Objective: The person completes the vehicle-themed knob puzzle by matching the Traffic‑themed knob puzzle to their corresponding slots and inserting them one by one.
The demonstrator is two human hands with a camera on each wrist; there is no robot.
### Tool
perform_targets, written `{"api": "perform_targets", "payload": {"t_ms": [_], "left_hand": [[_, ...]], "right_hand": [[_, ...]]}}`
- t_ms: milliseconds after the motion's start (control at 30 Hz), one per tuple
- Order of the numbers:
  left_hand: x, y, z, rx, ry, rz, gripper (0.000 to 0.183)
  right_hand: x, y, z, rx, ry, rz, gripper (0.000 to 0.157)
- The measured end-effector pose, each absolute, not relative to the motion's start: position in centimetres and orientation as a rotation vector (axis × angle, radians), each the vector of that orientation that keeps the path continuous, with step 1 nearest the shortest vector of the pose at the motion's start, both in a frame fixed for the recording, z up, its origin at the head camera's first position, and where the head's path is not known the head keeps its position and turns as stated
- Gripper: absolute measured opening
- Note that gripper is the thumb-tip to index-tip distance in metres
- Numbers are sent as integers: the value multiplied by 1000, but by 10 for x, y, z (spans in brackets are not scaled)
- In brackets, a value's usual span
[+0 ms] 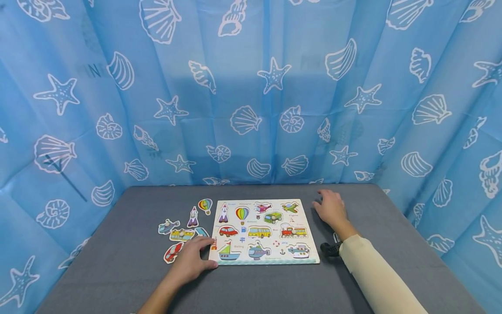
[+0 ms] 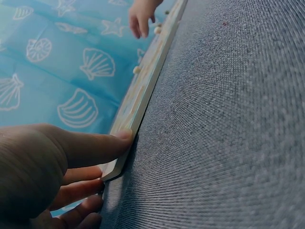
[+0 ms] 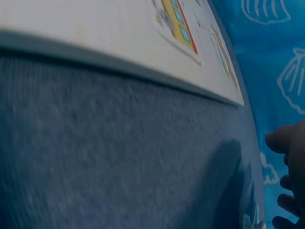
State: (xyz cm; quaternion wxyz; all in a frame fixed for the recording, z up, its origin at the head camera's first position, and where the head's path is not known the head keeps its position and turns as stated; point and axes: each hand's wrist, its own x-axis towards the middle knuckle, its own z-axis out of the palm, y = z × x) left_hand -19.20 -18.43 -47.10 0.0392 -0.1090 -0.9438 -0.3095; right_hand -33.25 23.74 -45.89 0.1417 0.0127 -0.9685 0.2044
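Note:
A wooden vehicle puzzle board [image 1: 270, 244] lies flat on the table, with printed pictures such as a bus, a train and a sailboat. My left hand [image 1: 192, 260] holds its near left corner. In the left wrist view the thumb [image 2: 102, 145] presses on the near edge, while the fingers lie along the left side. Small round knobs [image 2: 137, 69] stand up from the board. Off the board's right side, my right hand [image 1: 331, 209] hovers over the table with loosely bent fingers, and no object shows in it. Its underside is hidden in the head view.
Left of the board lie loose puzzle pieces: a balloon [image 1: 205, 206], a rocket [image 1: 192, 216], a submarine [image 1: 168, 226], a yellow vehicle [image 1: 182, 235] and a red one [image 1: 172, 253]. An unclear small thing [image 3: 252, 217] shows below my right hand. A blue shell-print curtain [image 1: 274, 131] hangs behind the table.

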Motion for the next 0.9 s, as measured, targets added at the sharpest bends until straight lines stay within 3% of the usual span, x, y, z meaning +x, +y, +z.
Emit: {"api": "perform_targets", "payload": {"t_ms": [333, 900], "left_hand": [[-192, -183, -471, -328, -2905, -941, 61], [-193, -184, -471, -298, -2935, -923, 62]], "right_hand": [[-334, 268, -469, -149, -2849, 614, 51], [-324, 286, -472, -191, -2813, 649, 33]]}}
